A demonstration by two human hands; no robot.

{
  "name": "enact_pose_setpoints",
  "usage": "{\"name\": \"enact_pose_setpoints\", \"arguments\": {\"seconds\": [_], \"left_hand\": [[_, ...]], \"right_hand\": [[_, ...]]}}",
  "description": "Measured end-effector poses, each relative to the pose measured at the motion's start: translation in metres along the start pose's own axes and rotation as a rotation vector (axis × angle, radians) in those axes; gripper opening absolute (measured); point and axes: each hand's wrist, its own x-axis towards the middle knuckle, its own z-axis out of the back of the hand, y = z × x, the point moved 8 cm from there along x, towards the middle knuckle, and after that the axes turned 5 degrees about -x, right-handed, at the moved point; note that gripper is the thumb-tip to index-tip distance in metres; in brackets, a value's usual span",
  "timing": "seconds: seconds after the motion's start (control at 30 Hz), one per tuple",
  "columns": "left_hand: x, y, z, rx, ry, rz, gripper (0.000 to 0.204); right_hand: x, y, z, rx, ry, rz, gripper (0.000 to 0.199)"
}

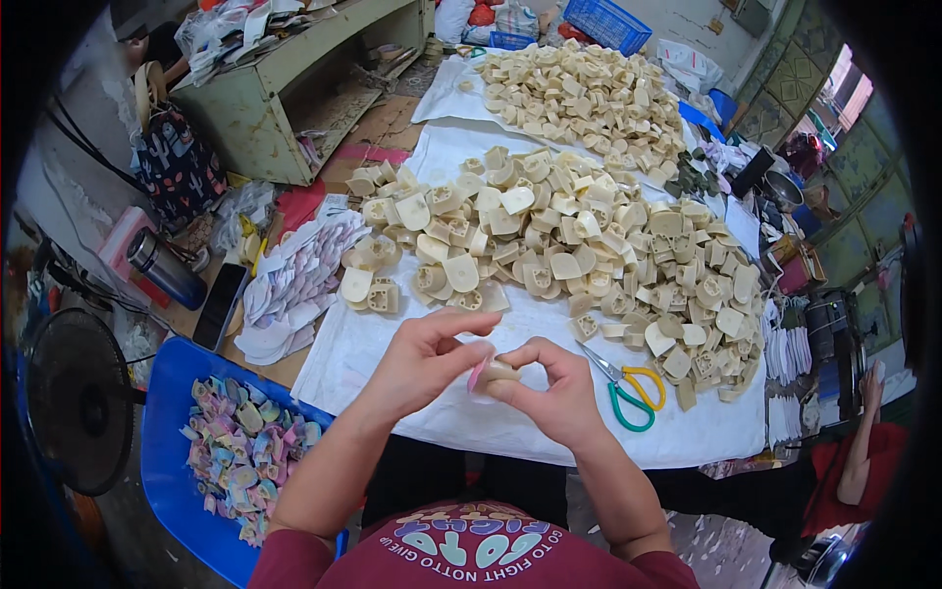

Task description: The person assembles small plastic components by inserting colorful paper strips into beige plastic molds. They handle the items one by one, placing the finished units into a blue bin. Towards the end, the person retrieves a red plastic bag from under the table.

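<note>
In front of me, over the near edge of the white cloth (339,368), both hands work on one cream shoe heel (503,372). My right hand (557,395) pinches the heel between thumb and fingers. A pink cover piece (477,377) with a pale backing lies against the heel's left side. My left hand (424,361) has its thumb on that cover piece, and its index finger stretches out above; the other fingers are partly hidden. Scissors (630,386) with one yellow and one green handle rest on the cloth, right of my right hand.
A large pile of cream heels (569,236) spreads across the cloth, with another pile (589,98) behind. Pale cover pieces (294,280) lie overlapped at left, beside a phone (222,306) and a steel flask (167,270). A blue tub (167,442) holds multicoloured heels; a fan (80,402) stands left. Another person's arm (863,442) shows at right.
</note>
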Motion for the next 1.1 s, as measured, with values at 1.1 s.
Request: {"name": "enact_pose_setpoints", "arguments": {"seconds": [1.1], "left_hand": [[-0.07, -0.044, -0.022, 0.188, -0.038, -0.681, 0.026]], "right_hand": [[-0.027, -0.017, -0.015, 0.837, 0.075, -0.231, 0.078]]}}
